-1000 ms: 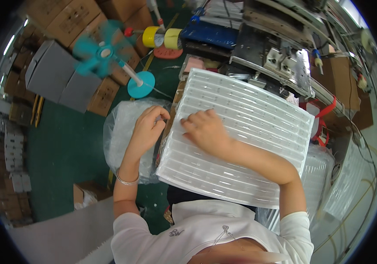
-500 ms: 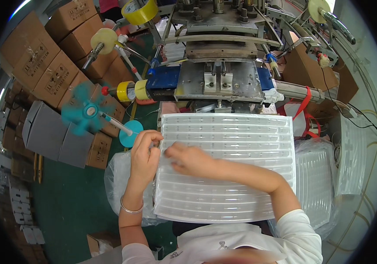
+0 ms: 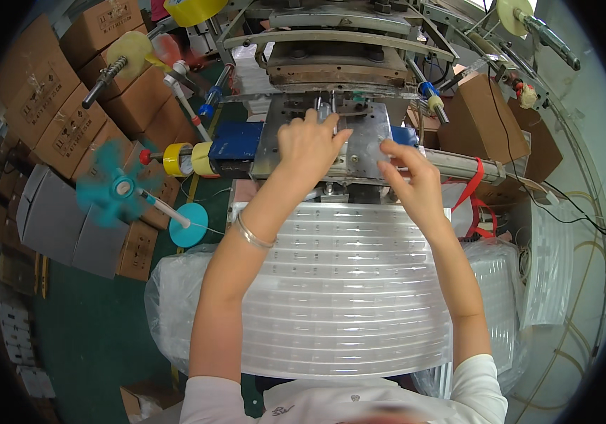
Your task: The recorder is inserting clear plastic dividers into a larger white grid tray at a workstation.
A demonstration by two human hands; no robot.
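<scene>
- One left hand (image 3: pixel 308 147) over metal plate (image 3: pixel 369 167); hold hidden, cannot tell.
- Right hand (image 3: pixel 409 171): fingers parted, apparently empty.
- Likely step: plate setup; next calls for fingertip care.

Metal plate (image 3: pixel 374 127): small metal fittings (image 3: pixel 352 113) on top. Green floor (image 3: pixel 98 318): open cardboard box (image 3: pixel 129 403). Support beneath ribbed clear tray (image 3: pixel 345 297) hidden.

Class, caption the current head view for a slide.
Left hand and right hand at a metal machine plate, beyond a ribbed plastic tray.
</scene>
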